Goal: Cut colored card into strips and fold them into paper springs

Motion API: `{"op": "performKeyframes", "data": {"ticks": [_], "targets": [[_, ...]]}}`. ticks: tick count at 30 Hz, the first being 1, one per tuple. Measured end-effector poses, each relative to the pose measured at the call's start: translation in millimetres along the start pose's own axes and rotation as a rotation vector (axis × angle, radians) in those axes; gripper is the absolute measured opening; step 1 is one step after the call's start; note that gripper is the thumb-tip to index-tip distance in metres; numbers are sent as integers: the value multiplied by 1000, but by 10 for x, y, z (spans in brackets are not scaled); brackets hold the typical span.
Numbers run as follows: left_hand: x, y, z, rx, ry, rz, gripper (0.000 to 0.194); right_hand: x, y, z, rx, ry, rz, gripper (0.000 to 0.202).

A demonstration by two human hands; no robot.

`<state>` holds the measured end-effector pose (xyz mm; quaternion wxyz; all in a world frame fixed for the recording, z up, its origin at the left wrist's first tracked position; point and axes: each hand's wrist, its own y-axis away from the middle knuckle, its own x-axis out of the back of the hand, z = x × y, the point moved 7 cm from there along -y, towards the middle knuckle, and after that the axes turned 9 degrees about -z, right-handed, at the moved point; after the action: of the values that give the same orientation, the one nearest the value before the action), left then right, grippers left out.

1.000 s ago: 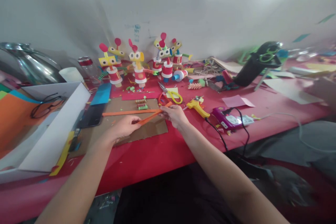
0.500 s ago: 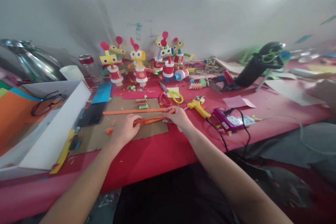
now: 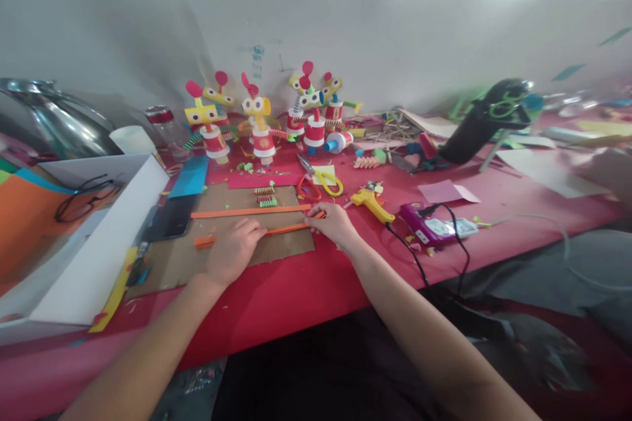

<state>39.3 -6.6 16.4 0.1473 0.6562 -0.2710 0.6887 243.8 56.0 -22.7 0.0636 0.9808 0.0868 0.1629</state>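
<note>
"What was furthest left?"

"The white box (image 3: 101, 237), then the dark phone (image 3: 170, 218) beside the cardboard (image 3: 165, 263). Neither had shifted on the table (image 3: 291, 289) since a second earlier."

"And the left hand (image 3: 234, 251)?"

"That had changed. A second before, it pinched the orange strip (image 3: 288, 229) at a slant; now it lay palm down over it. Whether its fingers were closed on the strip, I couldn't tell."

"Where was the strip itself?"

"Low over the cardboard, one end poking out left of that hand. Half a second earlier its layers had spread apart between the hands; now they looked pressed together. Behind it, the second orange strip (image 3: 247, 213) lay as before, with the paper springs (image 3: 266, 196) beyond."

"The right hand (image 3: 332, 225)?"

"It had the strip's right end pinched between thumb and fingers, much as before. Past it, the scissors (image 3: 316, 175), yellow glue gun (image 3: 371, 204) and purple power strip (image 3: 429, 226) hadn't moved."
</note>
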Motion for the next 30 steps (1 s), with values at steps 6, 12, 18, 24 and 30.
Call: {"op": "performKeyframes", "data": {"ticks": [6, 12, 18, 24, 30], "targets": [[-5, 202, -218, 28, 42, -64, 32, 1, -47, 45, -25, 6, -24, 11], [52, 356, -303, 35, 39, -75, 35, -15, -73, 74, -10, -41, -38, 12], [32, 426, -419, 118, -118, -144, 32, -11, -99, 133, 23, -32, -38, 13], [3, 488, -538, 182, -144, -173, 33, -11, -94, 112, 40, 17, -41, 12], [45, 541, -489, 144, -178, -129, 35, -4, -91, 118, 40, 46, -44, 13]]}}
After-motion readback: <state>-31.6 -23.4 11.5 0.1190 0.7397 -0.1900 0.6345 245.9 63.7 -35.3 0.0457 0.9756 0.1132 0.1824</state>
